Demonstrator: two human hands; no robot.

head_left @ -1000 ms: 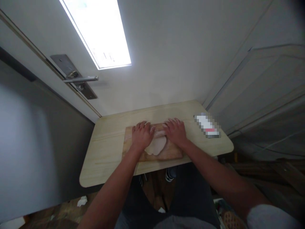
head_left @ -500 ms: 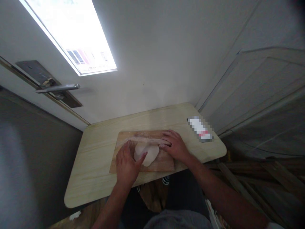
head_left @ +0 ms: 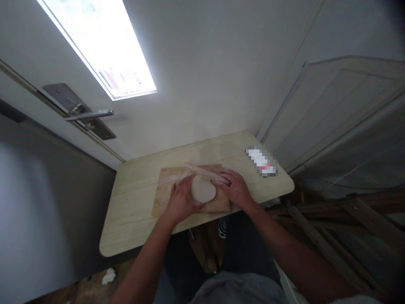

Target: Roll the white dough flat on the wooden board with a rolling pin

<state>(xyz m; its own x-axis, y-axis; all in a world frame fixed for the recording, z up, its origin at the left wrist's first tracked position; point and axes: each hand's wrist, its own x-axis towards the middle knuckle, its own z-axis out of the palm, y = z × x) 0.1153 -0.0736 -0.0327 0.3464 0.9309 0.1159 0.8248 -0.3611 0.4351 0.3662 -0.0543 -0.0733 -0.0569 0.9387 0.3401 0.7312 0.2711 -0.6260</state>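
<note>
On the board at the desk's six-o'clock edge, dough is laid — its nine-o'clock side cupped by the spread left hand — while the rolling pin at twelve o'clock is grasped by the right hand.

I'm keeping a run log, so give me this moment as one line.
left hand: at edge of dough | right hand: holding rolling pin | dough: flattened, on wooden board
</note>
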